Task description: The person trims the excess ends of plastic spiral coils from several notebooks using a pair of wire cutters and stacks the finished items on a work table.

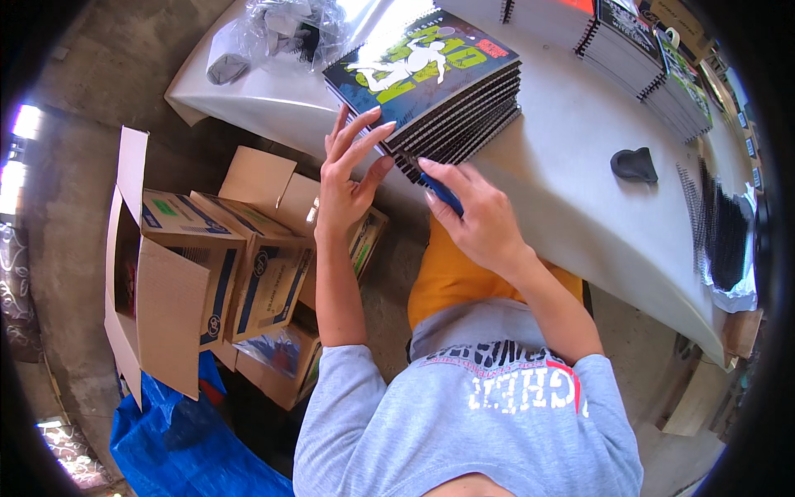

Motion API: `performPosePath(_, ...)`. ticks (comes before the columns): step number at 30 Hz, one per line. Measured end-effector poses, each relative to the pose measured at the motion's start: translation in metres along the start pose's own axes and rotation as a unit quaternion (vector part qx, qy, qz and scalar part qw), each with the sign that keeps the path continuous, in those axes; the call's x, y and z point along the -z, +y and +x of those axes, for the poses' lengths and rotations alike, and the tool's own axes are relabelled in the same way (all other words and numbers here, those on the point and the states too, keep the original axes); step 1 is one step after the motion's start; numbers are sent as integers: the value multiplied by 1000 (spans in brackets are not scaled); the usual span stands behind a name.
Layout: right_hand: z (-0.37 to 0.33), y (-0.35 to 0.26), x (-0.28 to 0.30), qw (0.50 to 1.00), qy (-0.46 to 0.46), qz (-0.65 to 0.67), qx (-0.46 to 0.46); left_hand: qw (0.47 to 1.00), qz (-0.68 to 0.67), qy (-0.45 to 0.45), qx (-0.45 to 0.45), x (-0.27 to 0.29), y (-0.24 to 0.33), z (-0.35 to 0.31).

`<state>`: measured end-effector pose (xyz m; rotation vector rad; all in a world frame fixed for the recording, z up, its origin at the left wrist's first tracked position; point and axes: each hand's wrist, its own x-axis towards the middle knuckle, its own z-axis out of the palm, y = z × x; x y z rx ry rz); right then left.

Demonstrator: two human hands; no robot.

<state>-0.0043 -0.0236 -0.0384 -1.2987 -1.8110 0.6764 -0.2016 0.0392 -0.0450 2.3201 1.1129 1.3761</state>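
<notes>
A stack of spiral-bound notebooks (431, 70) lies near the table's front edge, its top cover dark with green lettering and a white figure of a player. My left hand (348, 170) is at the stack's near left corner, fingers over the cover's edge and thumb by the black coil binding, gripping the top notebook there. In my right hand (476, 211) are blue-handled pliers (443, 195), closed in the fingers. Their dark tip reaches the coil end at that same corner, close to my left thumb. The jaws are partly hidden.
More notebook stacks (625, 54) stand at the back right of the white table (571, 157). A black curved object (634, 166) and a bundle of black coils (720, 236) lie to the right. Clear plastic wrap (286, 33) is at far left. Cardboard boxes (269, 273) and a blue tarp (186, 443) fill the lower left.
</notes>
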Motion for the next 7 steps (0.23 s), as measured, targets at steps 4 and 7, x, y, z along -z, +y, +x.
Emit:
performPosePath(4, -3, 2, 0, 984, -89, 143, -64, 1000, 16, 3, -6, 1, -3, -4)
performPosePath(7, -5, 8, 3, 996, -81, 44, 4, 1000, 4, 13, 0, 1, -3, -1)
